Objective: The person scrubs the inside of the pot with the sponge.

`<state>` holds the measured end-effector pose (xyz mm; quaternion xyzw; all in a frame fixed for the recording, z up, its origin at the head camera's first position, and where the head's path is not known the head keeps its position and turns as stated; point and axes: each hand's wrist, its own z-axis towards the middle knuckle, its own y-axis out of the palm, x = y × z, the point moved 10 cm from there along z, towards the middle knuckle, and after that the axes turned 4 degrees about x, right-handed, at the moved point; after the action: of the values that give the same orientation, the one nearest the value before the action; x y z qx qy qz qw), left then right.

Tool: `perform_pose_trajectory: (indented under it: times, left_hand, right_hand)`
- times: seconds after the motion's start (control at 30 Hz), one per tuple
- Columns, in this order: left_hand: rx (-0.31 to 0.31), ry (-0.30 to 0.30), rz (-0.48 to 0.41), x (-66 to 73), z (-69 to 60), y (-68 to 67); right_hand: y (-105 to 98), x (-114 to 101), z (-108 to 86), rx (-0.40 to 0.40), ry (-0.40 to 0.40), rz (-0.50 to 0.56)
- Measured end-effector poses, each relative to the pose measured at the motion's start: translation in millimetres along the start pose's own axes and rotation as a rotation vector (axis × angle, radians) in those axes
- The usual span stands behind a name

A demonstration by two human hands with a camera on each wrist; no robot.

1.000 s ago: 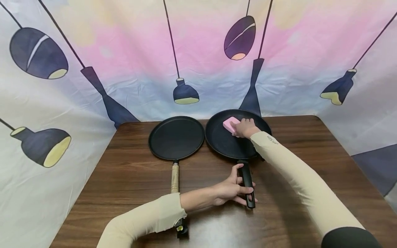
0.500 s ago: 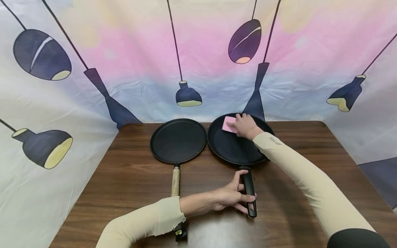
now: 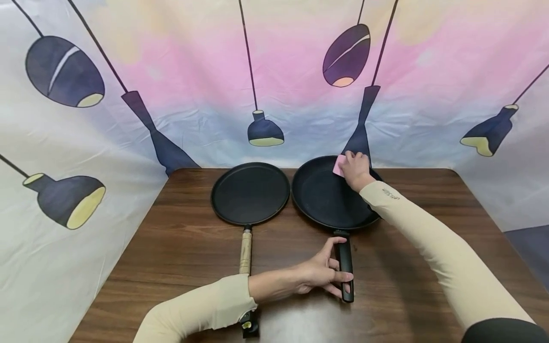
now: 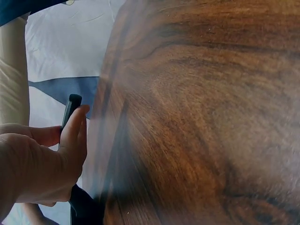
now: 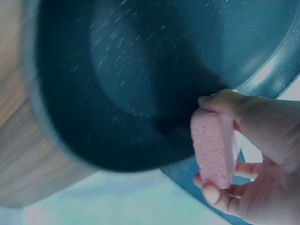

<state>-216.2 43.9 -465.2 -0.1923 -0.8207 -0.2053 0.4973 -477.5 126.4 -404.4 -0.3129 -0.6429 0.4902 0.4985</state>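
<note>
Head view: your right hand (image 3: 357, 167) pinches the pink sponge (image 3: 339, 166) between thumb and fingers, the deeper black pan (image 3: 328, 202) beneath them; your left hand (image 3: 318, 273) grips that pan's handle (image 3: 345, 257) within its fingers.

My left sleeve (image 3: 201, 305) covers part of the wooden handle (image 3: 245, 252); whether the small dark thing (image 3: 250, 328) just beside that sleeve belongs to the handle, I cannot tell. Some fingers of my left hand (image 3: 319, 274) disappear behind the black handle (image 3: 345, 259). My right hand (image 3: 357, 169) hides part of the pink sponge (image 3: 337, 166); my right sleeve (image 3: 433, 243), its lettering (image 3: 390, 193) too small to read surely, covers some of the right pan (image 3: 321, 205). The head view cuts off the table's (image 3: 171, 247) near edge; the right wrist view blurs the pan's rim (image 5: 32, 89).
</note>
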Motion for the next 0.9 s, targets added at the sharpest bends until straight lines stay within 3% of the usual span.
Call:
perform_pose_trajectory:
  times: [0.13,0.27,0.53,0.77,0.9]
  left_hand:
    - [0.025,0.008,0.007,0.1,0.2,-0.7]
    - [0.029,0.017,0.002,0.2,0.0,-0.2]
    - [0.035,-0.013,0.013,0.5,0.4,-0.5]
    - [0.055,-0.034,-0.014,-5.0,0.0,-2.5]
    - [0.037,-0.027,-0.028,-6.0,1.5,-0.6]
  right_hand:
    - [-1,13,-12.3,-0.029,0.005,-0.027]
    - [5,23,-30.6,-0.110,0.009,-0.033]
    - [0,33,-69.2,-0.235,-0.024,0.074]
    - [6,10,-104.3,-0.499,-0.198,0.221]
    - [10,-8,-120.3,-0.654,-0.296,0.378]
